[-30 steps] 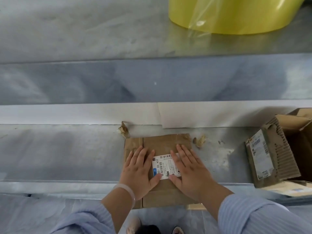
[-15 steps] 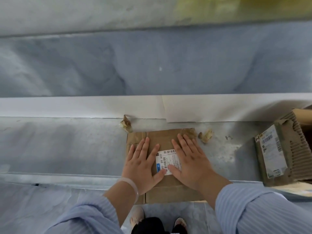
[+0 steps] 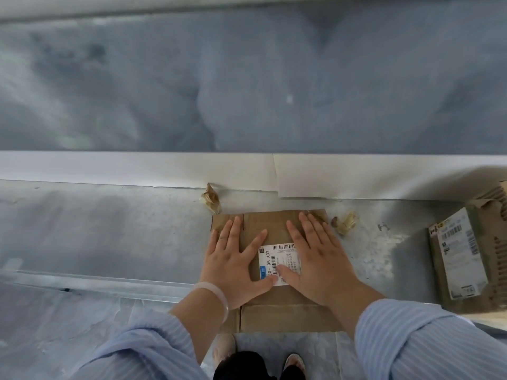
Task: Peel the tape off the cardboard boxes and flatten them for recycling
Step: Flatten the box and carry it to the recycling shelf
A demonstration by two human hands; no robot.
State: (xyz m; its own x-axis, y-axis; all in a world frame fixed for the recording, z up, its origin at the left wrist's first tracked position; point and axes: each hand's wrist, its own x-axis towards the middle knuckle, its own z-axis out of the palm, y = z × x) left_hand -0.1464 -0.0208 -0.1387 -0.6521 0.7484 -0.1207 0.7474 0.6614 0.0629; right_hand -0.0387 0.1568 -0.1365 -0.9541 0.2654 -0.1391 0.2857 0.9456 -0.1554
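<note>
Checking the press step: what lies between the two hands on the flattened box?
In the head view, the white shipping label lies between the left hand and right hand, both thumbs touching it, with bare cardboard of the flattened box beyond.

The flattened box (image 3: 277, 226) is matt brown cardboard with a smooth white paper label (image 3: 277, 256). The bench (image 3: 109, 229) looks like dull, scuffed metal. A crumpled tape wad (image 3: 210, 198) shines glossy. The torn box (image 3: 496, 242) bares rough corrugated ribbing.
</note>
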